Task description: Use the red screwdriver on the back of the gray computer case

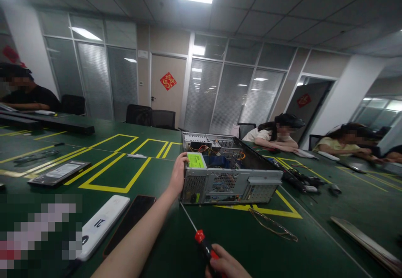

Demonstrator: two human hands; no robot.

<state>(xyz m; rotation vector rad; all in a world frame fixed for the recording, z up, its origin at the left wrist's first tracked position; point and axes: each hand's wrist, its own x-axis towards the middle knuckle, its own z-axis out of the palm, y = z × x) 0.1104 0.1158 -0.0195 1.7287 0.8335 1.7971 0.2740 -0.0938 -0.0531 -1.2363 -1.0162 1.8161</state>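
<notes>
An open desktop computer case (245, 186) lies on the green table, its back panel with vents and ports facing me. Inside show loose cables and a power supply with a bright green label (196, 160). My left hand (179, 173) is closed on the case's left edge beside that label. My right hand (228, 263) grips a red-and-black screwdriver (202, 242). Its long shaft points up and left, and the tip appears at the lower left corner of the back panel. Whether the tip touches a screw there I cannot tell.
Left of my arm lie a hard drive (61, 172), a white power bank (105, 223) and a dark phone (132, 219). Thin wires (273, 224) lie in front of the case, black cables (301, 177) to its right. Several people sit around the table.
</notes>
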